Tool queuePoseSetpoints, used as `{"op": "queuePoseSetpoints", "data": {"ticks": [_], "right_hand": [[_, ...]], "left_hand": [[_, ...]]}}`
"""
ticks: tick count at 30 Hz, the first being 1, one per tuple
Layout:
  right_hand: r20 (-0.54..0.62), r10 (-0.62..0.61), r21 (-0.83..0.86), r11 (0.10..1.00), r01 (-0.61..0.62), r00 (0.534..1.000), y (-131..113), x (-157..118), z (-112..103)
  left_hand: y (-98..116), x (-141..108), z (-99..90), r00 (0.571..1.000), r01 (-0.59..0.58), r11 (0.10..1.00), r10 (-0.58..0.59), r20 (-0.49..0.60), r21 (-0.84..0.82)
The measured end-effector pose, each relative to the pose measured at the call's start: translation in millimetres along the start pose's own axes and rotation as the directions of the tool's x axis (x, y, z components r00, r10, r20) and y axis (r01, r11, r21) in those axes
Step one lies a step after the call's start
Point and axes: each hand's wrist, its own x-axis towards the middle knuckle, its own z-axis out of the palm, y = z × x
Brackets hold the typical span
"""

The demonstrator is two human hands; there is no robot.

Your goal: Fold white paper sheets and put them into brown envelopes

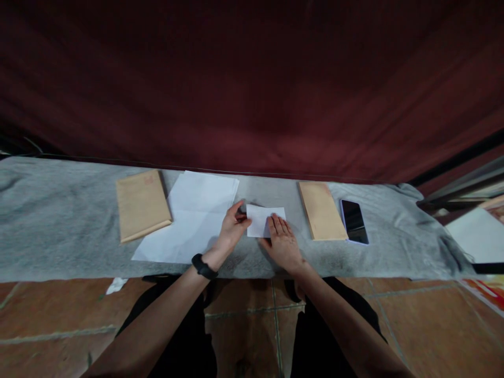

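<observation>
A small white rectangle of folded paper (258,221) lies on the grey cloth in front of me. At its left edge my left hand (235,221), with a black band on the wrist, pinches the paper between thumb and fingers. My right hand (284,242) rests flat on the paper's right part, fingers stretched out over it. Left of my hands, large white sheets (192,210) lie loosely overlapped, with a crease across the top one.
Brown envelopes form a stack (144,205) at the left, and another brown stack (322,211) lies at the right beside a phone (355,221). The grey cloth (66,220) covers the long surface. A dark red curtain (252,105) hangs behind; tiled floor (244,341) lies below.
</observation>
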Motion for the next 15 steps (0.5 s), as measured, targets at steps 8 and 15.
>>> {"op": "queuePoseSetpoints", "data": {"ticks": [8, 15], "right_hand": [[-0.019, 0.327, 0.805, 0.565, -0.179, 0.945, 13.0, 25.7, -27.6], [0.199, 0.385, 0.948, 0.157, -0.276, 0.901, 20.1, 28.6, -17.0]], "left_hand": [[18.7, -6.1, 16.4, 0.991, 0.08, 0.954, -0.046, 0.123, -0.289], [5.1, -6.6, 18.6, 0.98, 0.093, 0.974, -0.053, 0.191, -0.205]]}}
